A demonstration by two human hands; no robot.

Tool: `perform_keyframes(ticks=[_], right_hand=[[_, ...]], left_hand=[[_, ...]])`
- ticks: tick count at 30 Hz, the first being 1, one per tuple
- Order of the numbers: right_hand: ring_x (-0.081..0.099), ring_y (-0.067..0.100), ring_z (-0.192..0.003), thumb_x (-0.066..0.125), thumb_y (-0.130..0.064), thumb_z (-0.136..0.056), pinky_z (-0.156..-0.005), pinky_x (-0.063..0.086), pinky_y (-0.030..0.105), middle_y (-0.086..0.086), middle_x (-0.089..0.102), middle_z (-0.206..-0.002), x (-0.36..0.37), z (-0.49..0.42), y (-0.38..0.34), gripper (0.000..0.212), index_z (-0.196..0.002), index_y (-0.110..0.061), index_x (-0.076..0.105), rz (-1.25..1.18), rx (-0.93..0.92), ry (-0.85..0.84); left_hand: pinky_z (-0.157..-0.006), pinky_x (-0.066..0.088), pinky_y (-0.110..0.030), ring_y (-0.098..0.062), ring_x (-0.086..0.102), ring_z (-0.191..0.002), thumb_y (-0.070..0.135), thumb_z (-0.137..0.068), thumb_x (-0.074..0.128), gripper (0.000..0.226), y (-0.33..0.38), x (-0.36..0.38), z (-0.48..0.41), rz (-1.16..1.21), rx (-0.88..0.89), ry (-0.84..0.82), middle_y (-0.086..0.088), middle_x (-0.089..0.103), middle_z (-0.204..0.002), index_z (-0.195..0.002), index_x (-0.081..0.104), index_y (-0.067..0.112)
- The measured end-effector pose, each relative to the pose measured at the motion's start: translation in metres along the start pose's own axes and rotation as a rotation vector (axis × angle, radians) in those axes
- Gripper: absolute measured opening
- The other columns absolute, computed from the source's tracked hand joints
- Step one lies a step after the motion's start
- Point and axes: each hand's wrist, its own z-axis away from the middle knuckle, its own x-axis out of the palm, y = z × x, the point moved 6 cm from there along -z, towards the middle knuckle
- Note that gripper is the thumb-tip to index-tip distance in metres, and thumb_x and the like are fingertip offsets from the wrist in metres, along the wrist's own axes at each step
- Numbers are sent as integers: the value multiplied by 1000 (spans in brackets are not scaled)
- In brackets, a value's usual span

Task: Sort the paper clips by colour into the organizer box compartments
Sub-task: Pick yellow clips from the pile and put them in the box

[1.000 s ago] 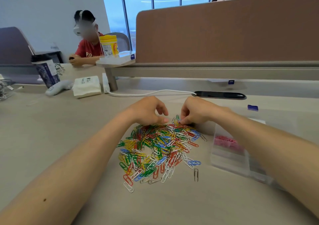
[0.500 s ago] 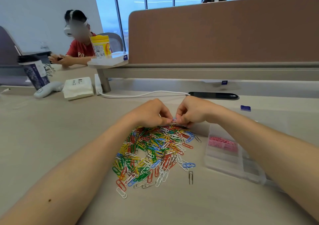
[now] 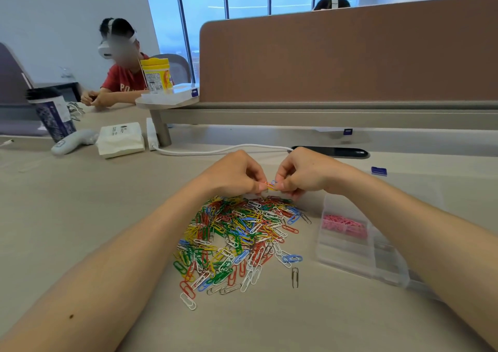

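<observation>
Pale beige desk [image 3: 80, 216] filled the view, backed by a brown partition [image 3: 350, 55] across the far side. On the desk in front of the person lay a loose pile of paper clips [image 3: 237, 238] in red, yellow, green, blue and white. Its long axis ran diagonally from near left to far right. Just right of the pile sat the clear organizer box [image 3: 347, 254], its length angled from far left to near right, with its near end passing under the right forearm.

Above the pile's far edge, the left hand [image 3: 234, 175] and the right hand [image 3: 304, 172] met almost fingertip to fingertip. Both were curled tight, each thumb and forefinger pinching one end of a small cluster of clips [image 3: 270, 185]. The cluster was held clear of the pile, its long axis roughly level and running left to right between the hands. Red, yellow and blue showed in it, but the number of clips could not be told.

Pink clips [image 3: 345, 225] lay in a far compartment of the box. A single grey clip [image 3: 295, 277] lay apart, just right of the pile's near end and pointing straight away from the person.
</observation>
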Motion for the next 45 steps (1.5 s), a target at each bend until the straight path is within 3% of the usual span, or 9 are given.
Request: perform_keyframes(ticks=[7,11,15,26,30,33,37,45], right_hand=[[67,13,-64,80,-13,-80,-62,57,24,1,73,-72,0,9,2,5,-83,-15,77,64,17,-65],[68,12,-63,79,-18,-82,-56,51,20,7,76,-82,-2,14,-7,14,-95,-15,78,31,-27,-35],[68,15,-66,72,-12,-88,-54,50,17,11,76,-81,-5,22,-8,6,-88,-8,77,-27,-31,-43],[67,13,-63,72,-9,-87,-56,53,21,12,75,-76,-40,51,13,8,-84,-2,75,13,49,16],[67,11,-58,75,-8,-83,-56,53,21,4,73,-66,-49,64,24,6,-77,-7,75,203,133,-84],[70,11,-61,74,-8,-80,-58,54,21,-2,72,-64,-49,72,33,15,-67,-14,73,361,211,-181],[74,16,-74,81,-21,-76,-62,55,19,-1,75,-73,-46,73,37,7,-74,-16,77,461,249,-227],[65,4,-52,78,-15,-81,-52,49,18,-7,70,-61,-45,51,11,6,-76,-17,75,360,95,-100]], left_hand=[[-57,44,-11,2,61,-59,17,-85,73,5,-9,-8,8,25,-36,4,8,73,-69,-82,77,16],[-65,54,-24,-8,66,-65,12,-86,72,5,-1,-3,11,114,-11,-33,-4,74,-73,-83,76,12],[-56,47,-14,-4,61,-58,11,-87,70,6,9,-2,12,144,15,-52,3,72,-67,-86,76,9],[-65,51,-18,-5,63,-65,13,-87,69,8,28,7,5,69,57,-101,-1,74,-76,-86,76,10],[-72,54,-26,-8,65,-69,17,-86,71,6,33,10,-3,-18,61,-106,2,74,-76,-86,77,15],[-69,53,-24,-5,64,-68,19,-85,72,5,30,11,-8,-85,59,-112,6,73,-76,-84,77,17],[-70,50,-22,-4,64,-69,20,-85,73,5,25,10,-12,-119,46,-118,8,72,-76,-84,77,20],[-68,44,-20,-3,61,-72,19,-85,72,9,4,-3,-15,-142,-26,-91,12,70,-76,-78,74,24]])
